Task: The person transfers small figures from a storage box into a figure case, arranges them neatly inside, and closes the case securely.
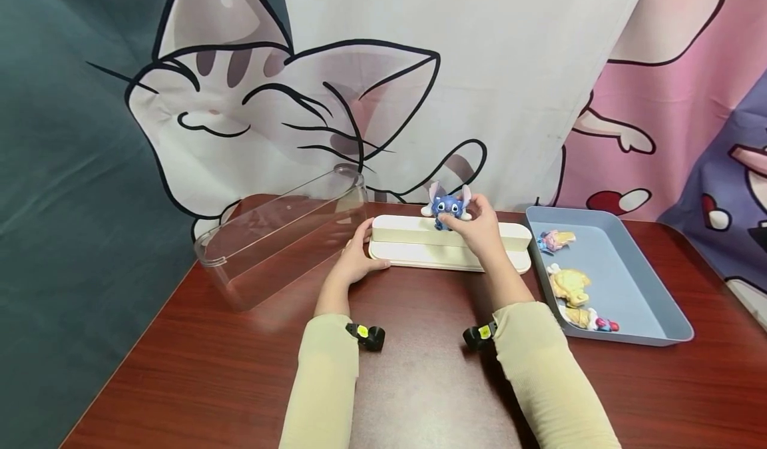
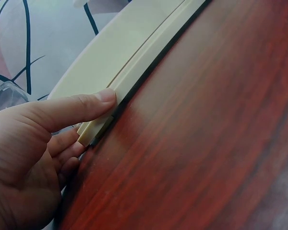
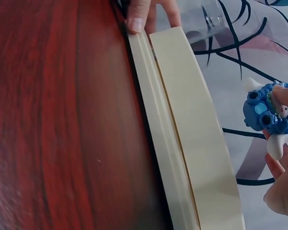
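A blue big-eared figurine (image 1: 448, 207) is pinched between the thumb and fingers of my right hand (image 1: 481, 228), over the upper step of a cream two-step display base (image 1: 419, 254). The right wrist view shows the figurine's rounded blue feet (image 3: 266, 119) and white parts. My left hand (image 1: 353, 260) holds the left end of the base. In the left wrist view its thumb (image 2: 104, 98) lies on the front edge, while the other fingers curl behind and under the end, partly hidden.
A clear plastic cover (image 1: 281, 249) lies slantwise on the left of the dark red table (image 1: 413, 382). On the right stands a blue-grey tray (image 1: 635, 269) with several small figurines, among them a yellow one (image 1: 569, 285). A printed cloth (image 1: 509, 69) hangs behind.
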Available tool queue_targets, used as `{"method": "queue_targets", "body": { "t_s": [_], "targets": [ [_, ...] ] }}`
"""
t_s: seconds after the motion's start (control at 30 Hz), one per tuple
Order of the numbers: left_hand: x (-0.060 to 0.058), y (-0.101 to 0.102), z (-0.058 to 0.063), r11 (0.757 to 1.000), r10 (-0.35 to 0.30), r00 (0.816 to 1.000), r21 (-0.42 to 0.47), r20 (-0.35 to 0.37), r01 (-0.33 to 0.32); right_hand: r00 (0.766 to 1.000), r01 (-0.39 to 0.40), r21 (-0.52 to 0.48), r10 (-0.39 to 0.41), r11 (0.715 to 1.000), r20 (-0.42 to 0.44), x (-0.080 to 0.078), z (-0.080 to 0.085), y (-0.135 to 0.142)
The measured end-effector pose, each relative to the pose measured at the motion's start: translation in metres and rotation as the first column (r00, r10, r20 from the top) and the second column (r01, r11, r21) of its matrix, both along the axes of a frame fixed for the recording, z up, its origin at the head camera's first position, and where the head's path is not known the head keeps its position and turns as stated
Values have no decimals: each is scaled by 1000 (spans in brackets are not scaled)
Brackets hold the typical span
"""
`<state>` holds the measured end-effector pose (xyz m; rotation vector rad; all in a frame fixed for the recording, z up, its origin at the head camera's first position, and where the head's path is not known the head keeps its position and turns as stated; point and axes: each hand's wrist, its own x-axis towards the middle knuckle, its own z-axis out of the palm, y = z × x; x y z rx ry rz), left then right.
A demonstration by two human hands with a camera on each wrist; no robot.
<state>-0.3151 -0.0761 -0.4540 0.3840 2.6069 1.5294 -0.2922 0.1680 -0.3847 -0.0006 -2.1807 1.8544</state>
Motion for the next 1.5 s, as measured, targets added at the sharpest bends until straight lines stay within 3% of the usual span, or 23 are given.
{"method": "queue_targets", "body": {
  "t_s": [0.53, 0.83, 1.5],
  "targets": [
    [-1, -1, -2, 1000, -1, 1000, 10, -4, 1, 999, -26, 64, 24, 998, 27, -1, -4, -21],
    [-1, -1, -2, 1000, -1, 1000, 3, -3, 1, 1000, -9, 185, 12, 983, -18, -3, -8, -29],
    [0, -1, 0, 1000, -13, 1000, -21, -10, 12, 998, -53, 209, 59, 977, -19, -6, -14, -50]
  ]
}}
